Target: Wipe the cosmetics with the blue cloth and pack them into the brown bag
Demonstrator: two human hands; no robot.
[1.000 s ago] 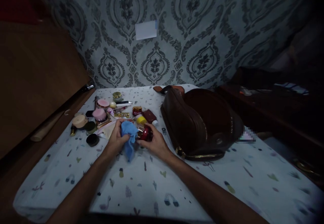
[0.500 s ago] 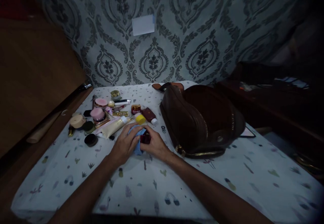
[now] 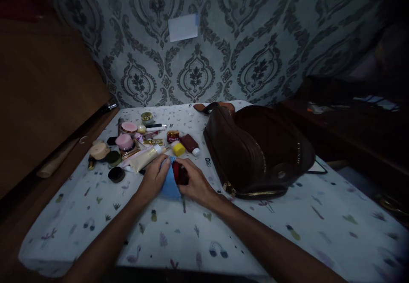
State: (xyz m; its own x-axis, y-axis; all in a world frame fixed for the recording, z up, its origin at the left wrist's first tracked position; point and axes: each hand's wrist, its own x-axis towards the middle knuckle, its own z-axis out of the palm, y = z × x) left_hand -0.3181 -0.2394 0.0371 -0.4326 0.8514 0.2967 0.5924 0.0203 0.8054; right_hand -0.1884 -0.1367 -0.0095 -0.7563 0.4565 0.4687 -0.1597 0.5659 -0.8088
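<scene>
My left hand [image 3: 154,179] is closed on a blue cloth [image 3: 170,185] and presses it against a small dark red bottle [image 3: 180,173]. My right hand [image 3: 195,183] grips that bottle from the right side. Both hands rest low over a white patterned sheet [image 3: 243,223]. Just beyond them lie a cream tube [image 3: 145,159] and a yellow-capped item [image 3: 179,148].
Several cosmetics jars and compacts [image 3: 124,141] are spread at the back left of the sheet. A large brown leather bag [image 3: 255,151] lies to the right of my hands. A wooden board [image 3: 41,95] borders the left side, and dark furniture [image 3: 351,129] stands at the right.
The cloth went from bunched and hanging from my left hand to spread against the bottle. Both hands dropped nearer the sheet and stayed together.
</scene>
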